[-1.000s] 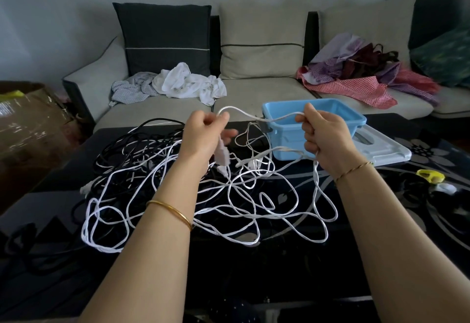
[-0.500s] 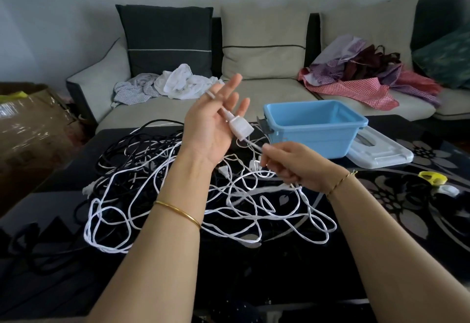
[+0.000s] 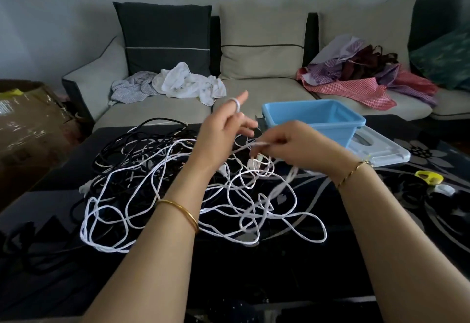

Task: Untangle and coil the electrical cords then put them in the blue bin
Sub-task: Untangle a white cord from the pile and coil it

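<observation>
head view: holding left hand [image 3: 223, 132] up over the black table [image 3: 279, 272], fingers spread, a loop of white cord [image 3: 223, 211] wrapped round one raised finger. pinching a strand of that white cord with right hand [image 3: 292, 142], thumb against fingertips, just right of the left hand and in front of the blue bin [image 3: 312, 116]. not calling the strand's exact path between the hands, too blurred. leaving the rest of the white cord sprawling in a loose tangle on the table under both forearms, overlapping black cords [image 3: 142, 142] heaped on its far left side. seeing the bin sitting at the table's far edge, white lid [image 3: 381, 149] touching it on the right. wearing a gold bangle [image 3: 178, 212] on the left wrist, thin bracelet [image 3: 353, 171] on the right. spotting clothes [image 3: 188, 83] lying on the sofa [image 3: 254, 104] behind.
</observation>
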